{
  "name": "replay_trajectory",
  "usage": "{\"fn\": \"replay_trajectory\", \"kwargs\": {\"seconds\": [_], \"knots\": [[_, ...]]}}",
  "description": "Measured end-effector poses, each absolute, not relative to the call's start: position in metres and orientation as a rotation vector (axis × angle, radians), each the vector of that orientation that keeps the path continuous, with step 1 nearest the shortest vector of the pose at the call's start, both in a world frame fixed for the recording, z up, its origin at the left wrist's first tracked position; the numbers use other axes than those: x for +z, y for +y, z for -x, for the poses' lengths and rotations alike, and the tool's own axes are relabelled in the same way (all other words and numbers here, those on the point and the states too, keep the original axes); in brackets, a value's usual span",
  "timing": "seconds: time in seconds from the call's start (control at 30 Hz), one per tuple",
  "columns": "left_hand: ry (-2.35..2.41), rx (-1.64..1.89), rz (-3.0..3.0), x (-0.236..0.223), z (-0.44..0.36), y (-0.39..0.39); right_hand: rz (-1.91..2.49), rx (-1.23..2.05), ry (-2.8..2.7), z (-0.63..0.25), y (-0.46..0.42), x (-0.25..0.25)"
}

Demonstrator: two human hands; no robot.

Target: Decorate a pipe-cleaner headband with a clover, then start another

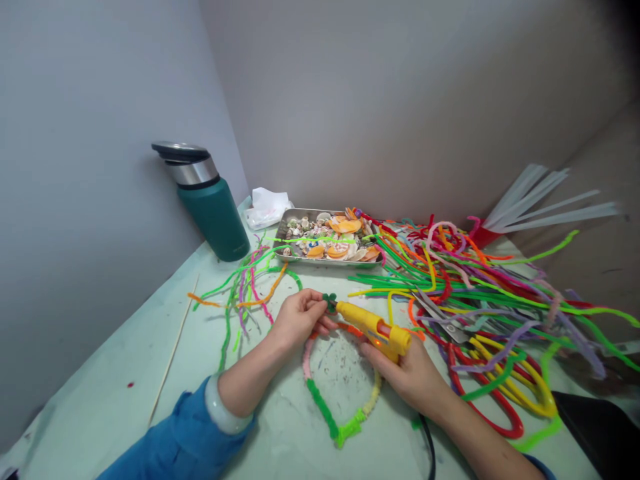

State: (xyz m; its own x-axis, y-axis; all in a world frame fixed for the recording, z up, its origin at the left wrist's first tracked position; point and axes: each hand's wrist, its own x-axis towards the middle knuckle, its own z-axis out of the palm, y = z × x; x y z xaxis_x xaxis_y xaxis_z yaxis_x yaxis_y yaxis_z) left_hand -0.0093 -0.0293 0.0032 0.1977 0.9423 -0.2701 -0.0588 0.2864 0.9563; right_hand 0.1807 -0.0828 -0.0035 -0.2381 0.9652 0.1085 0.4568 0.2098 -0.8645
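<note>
In my right hand (413,373) is a yellow hot glue gun (373,325), its nozzle pointing left. The nozzle meets a small dark green pipe-cleaner piece (329,301), shaped like a clover or flower. My left hand (303,315) pinches that piece from the left. Below both hands lies a ring of pipe cleaners (320,403) in pink, green, yellow and orange; its upper part is partly hidden by my hands. A black cord (428,443) runs down the table below my right hand.
A metal tray (320,260) of shells stands at the back, beside tissues (269,205) and a teal bottle (213,217). Loose pipe cleaners (480,317) and scissors (440,319) cover the right side. Glue sticks (530,197) stand in a red holder. A thin stick (173,357) lies left.
</note>
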Motion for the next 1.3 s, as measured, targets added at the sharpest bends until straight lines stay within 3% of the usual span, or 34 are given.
{"fn": "replay_trajectory", "kwargs": {"seconds": [1.3], "knots": [[1.139, 0.944, -1.013, -0.0017, 0.0094, -0.0277, 1.329, 0.891, -1.801, -0.1793, -0.0835, -0.005]]}}
